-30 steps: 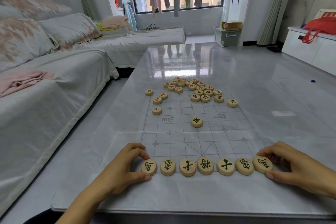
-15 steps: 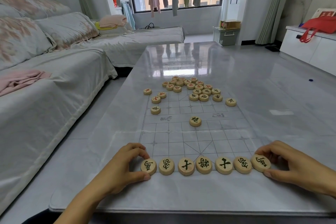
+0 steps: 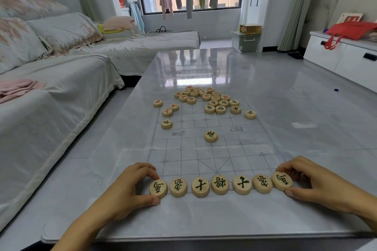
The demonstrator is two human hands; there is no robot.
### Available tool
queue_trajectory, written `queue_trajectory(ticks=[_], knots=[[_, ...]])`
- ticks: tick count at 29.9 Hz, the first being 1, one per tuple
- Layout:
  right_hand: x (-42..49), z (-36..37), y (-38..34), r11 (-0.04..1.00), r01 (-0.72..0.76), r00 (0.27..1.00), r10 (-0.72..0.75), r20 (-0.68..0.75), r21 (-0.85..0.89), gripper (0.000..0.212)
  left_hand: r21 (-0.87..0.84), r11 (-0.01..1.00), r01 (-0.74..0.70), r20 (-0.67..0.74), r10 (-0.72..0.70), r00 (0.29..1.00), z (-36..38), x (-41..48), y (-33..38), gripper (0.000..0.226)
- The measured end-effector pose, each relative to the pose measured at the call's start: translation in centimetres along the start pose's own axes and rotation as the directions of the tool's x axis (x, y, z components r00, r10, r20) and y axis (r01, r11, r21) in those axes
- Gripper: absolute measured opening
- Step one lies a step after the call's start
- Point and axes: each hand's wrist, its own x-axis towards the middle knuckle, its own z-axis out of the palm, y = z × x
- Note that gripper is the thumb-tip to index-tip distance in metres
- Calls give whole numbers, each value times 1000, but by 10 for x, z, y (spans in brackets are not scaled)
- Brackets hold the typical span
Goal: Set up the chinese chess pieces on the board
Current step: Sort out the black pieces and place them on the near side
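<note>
A transparent chess board (image 3: 204,153) with grey grid lines lies on the glossy table. Several round wooden pieces with black characters stand in a row along its near edge. My left hand (image 3: 126,191) pinches the leftmost piece (image 3: 158,188) between thumb and fingers. My right hand (image 3: 312,181) grips the rightmost piece (image 3: 282,180) the same way. One black-lettered piece (image 3: 211,136) sits alone at the river line. A loose heap of pieces (image 3: 206,98), red and black lettered, covers the far end of the board.
A few stray pieces (image 3: 166,124) lie along the board's far left, one (image 3: 250,114) at far right. The grey table (image 3: 295,128) reaches far ahead. A covered sofa (image 3: 51,91) runs along the left; a white cabinet (image 3: 342,55) stands at right.
Both hands stay on the end pieces of the near row. The view has shifted slightly; nothing else has visibly moved.
</note>
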Motion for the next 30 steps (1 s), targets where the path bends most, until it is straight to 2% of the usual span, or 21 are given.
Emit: queue_trajectory(ticks=[3, 11, 15, 18, 20, 22, 23, 24, 26, 30], knots=[[0, -1, 1, 1000, -4, 1000, 4, -2, 12, 79, -3, 1000, 0, -1, 0, 1000, -1, 1, -3, 84], [0, -1, 0, 999, -28, 999, 29, -14, 31, 78, -44, 999, -7, 19, 8, 1000, -5, 0, -3, 82], [2, -3, -2, 999, -25, 994, 30, -108, 48, 79, -118, 993, 23, -25, -27, 999, -8, -1, -2, 80], [8, -6, -2, 995, -89, 972, 96, -216, 41, 87, -162, 986, 39, -104, -57, 993, -9, 2, -2, 80], [14, -8, -4, 988, -152, 956, 150, -252, 9, 89, -188, 981, 42, -160, -73, 984, -10, 6, -1, 68], [22, -10, -5, 986, -166, 948, 155, -277, -15, 92, -213, 976, 52, -192, -94, 977, -10, 11, 2, 35], [28, -11, -6, 987, -158, 950, 144, -276, -28, 87, -218, 974, 60, -211, -107, 971, -10, 14, 3, 17], [34, -10, -7, 988, -150, 956, 135, -262, -39, 73, -216, 974, 64, -233, -115, 966, -10, 16, 3, 11], [49, -8, -5, 983, -173, 960, 156, -232, -55, 41, -213, 974, 74, -256, -129, 958, -8, 21, 4, 11], [89, -4, -15, 967, -169, 976, 137, -166, -191, 44, -205, 975, 89, -270, -144, 952, -4, 31, 5, 12]])
